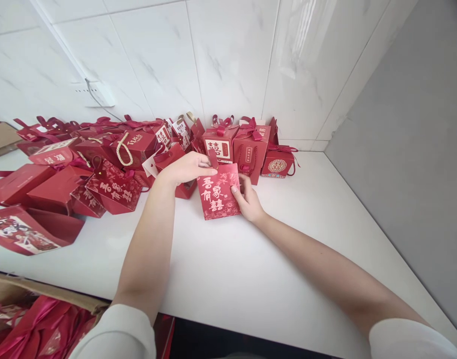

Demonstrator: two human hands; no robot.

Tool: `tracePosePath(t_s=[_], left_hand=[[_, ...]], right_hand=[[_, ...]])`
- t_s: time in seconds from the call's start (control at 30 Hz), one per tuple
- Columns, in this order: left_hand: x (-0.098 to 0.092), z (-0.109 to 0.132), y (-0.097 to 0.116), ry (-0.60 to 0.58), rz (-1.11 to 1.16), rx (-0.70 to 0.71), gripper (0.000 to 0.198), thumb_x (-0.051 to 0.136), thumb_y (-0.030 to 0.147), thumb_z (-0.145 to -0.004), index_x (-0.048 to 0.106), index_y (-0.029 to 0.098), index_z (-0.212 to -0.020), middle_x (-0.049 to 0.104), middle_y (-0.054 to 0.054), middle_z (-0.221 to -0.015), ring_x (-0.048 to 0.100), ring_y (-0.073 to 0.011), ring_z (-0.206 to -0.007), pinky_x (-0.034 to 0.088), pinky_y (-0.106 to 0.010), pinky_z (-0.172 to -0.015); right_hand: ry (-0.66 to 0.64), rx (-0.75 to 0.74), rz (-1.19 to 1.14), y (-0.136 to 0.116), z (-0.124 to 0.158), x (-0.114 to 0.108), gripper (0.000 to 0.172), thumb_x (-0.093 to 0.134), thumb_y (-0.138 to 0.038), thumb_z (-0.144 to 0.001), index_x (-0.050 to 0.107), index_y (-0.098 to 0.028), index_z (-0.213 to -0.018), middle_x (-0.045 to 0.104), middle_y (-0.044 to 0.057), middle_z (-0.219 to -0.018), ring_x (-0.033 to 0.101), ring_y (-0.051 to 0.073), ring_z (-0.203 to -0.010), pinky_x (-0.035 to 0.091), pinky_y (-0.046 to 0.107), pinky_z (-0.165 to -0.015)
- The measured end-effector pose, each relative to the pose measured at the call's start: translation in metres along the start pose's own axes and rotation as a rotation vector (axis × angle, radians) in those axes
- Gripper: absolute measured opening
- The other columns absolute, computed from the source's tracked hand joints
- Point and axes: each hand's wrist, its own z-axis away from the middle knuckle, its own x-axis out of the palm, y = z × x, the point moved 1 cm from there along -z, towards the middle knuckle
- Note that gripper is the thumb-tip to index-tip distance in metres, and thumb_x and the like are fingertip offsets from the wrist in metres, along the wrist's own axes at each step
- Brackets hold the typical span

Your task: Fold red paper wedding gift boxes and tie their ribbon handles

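Note:
A red gift box (pixel 218 197) with white Chinese characters and a floral print is held upright between my hands, over the white tabletop. My left hand (pixel 191 167) closes on its top edge, by a dark red ribbon loop (pixel 213 158). Around the box's right side, my right hand (pixel 248 199) is closed, with the thumb on the front face. Just behind stand a red box with a white label (pixel 218 142) and a red box with rope on its front (pixel 253 149). The back of the held box is hidden.
Many red gift boxes (pixel 112 187) crowd the left of the white table (pixel 273 279). A smaller red box (pixel 277 163) stands at the back right. Lower left, a cardboard carton (pixel 52 289) holds red items. A socket strip (pixel 97 94) with a cable is near the tiled wall.

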Motion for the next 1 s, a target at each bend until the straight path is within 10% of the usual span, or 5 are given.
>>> tracePosePath(t_s=[0.13,0.37,1.0], left_hand=[[0.005,0.006,0.012,-0.056,-0.09,0.027,0.02,0.074,0.033,-0.068,0.062,0.017,-0.069,0.068,-0.003,-0.075,0.064,-0.0193,-0.073,0.051,-0.032,-0.068],[0.016,0.015,0.029,-0.158,-0.172,0.114,0.015,0.07,0.025,-0.07,0.059,0.016,-0.064,0.058,0.001,-0.062,0.056,-0.0143,-0.06,0.044,-0.028,-0.06],[0.011,0.007,0.017,-0.179,-0.289,0.123,0.016,0.067,0.028,-0.074,0.061,0.015,-0.065,0.057,0.0,-0.062,0.05,-0.0121,-0.056,0.035,-0.026,-0.054]], right_hand=[[0.111,-0.331,0.268,-0.011,0.004,-0.002,0.063,0.049,-0.04,-0.094,0.023,-0.035,-0.151,0.017,0.007,-0.158,0.04,0.032,-0.135,0.04,0.054,-0.108],[0.04,-0.454,0.524,-0.013,0.005,-0.005,0.065,0.048,-0.02,-0.087,0.037,-0.041,-0.147,0.045,0.009,-0.125,0.045,0.032,-0.123,0.041,0.054,-0.101],[0.072,-0.645,0.519,-0.015,0.0,-0.007,0.055,0.051,-0.018,-0.088,0.041,-0.031,-0.139,0.049,0.011,-0.129,0.05,0.028,-0.122,0.048,0.049,-0.095]])
